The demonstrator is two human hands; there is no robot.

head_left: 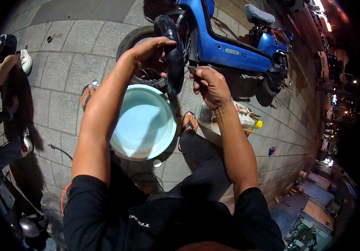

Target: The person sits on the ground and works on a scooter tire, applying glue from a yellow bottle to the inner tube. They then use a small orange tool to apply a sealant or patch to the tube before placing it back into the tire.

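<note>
My left hand (149,54) is wrapped round a glossy black inner tube (174,67), which hangs upright in a long curve. My right hand (211,87) is closed, its thumb and fingers pinching a small dark flat piece (192,70) just right of the tube. What that piece is made of is too small to tell. Below the tube, between my feet, stands a round pale blue basin (174,121) of water. Behind my left hand is a scooter tyre (126,47), partly hidden by my arm and the tube.
A blue electric scooter (234,56) stands ahead on the grey paving. To the right of my right foot sits a tool box (209,121) beside a bottle with a yellow cap (258,124). A white round lid (157,162) lies near the basin. Other people's legs and shoes (25,62) are at left.
</note>
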